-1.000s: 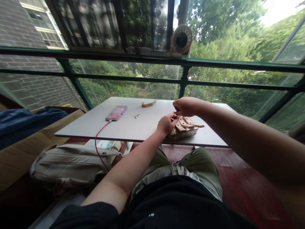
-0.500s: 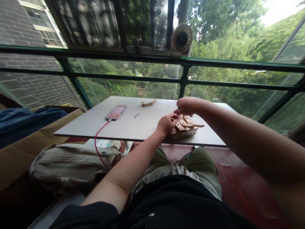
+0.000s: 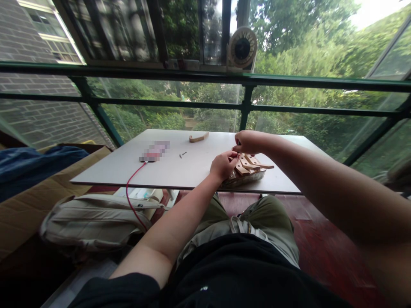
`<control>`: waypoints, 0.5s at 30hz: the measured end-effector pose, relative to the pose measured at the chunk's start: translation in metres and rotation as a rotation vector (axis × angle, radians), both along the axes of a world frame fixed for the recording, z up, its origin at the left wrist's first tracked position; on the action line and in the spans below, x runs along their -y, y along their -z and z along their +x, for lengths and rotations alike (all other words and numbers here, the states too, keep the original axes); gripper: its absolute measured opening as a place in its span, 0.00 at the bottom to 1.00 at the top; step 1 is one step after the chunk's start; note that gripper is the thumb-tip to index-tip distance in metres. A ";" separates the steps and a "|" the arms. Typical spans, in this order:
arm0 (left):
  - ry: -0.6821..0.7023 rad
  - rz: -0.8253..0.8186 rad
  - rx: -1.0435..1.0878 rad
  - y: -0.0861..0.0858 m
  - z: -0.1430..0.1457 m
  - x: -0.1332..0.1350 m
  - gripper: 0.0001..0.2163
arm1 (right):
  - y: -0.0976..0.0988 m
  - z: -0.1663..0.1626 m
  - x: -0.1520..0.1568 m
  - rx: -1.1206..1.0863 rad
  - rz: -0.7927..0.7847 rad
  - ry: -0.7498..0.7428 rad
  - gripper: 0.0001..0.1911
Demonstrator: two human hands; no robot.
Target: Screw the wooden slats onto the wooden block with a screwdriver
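Little has moved since the earlier frames: the right hand (image 3: 248, 142) has shifted slightly to the right and turned at the far end of the wood pieces (image 3: 242, 169), while the left hand (image 3: 221, 165) stays beside them. The left hand's fingers are bent, their tips meeting the right fingers; the right hand is curled nearly into a fist. Whether either pinches something small, I cannot tell. The step looks like close fingertip work; it would go best with the left fingers steadying the work, the right turning in short, straight movements, and the pressure kept light so the loose stack does not slide.

Several wood pieces, with dark holes, lie overlapping on a shallow tray (image 3: 245, 181), perhaps wrapped in clear plastic, at the table's (image 3: 173, 173) near right edge. One runs past the tray's right side. Two small screws (image 3: 184, 153) lie apart to the left, a wooden hook (image 3: 199, 137) farther off. At far left, a cardboard box (image 3: 28, 218) has blue cloth (image 3: 38, 169) in it.
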State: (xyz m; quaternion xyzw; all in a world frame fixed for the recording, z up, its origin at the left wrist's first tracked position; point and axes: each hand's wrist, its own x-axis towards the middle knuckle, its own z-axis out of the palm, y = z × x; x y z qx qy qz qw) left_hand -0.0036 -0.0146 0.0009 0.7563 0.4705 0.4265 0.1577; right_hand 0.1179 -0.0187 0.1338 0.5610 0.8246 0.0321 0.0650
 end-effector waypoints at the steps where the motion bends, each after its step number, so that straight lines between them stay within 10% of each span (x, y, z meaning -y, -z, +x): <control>1: -0.006 -0.008 -0.006 -0.001 0.000 0.000 0.10 | 0.001 0.000 -0.001 -0.004 0.021 -0.009 0.18; 15: 0.002 0.024 -0.015 0.007 -0.003 -0.006 0.12 | -0.003 0.008 0.002 -0.089 0.022 0.011 0.23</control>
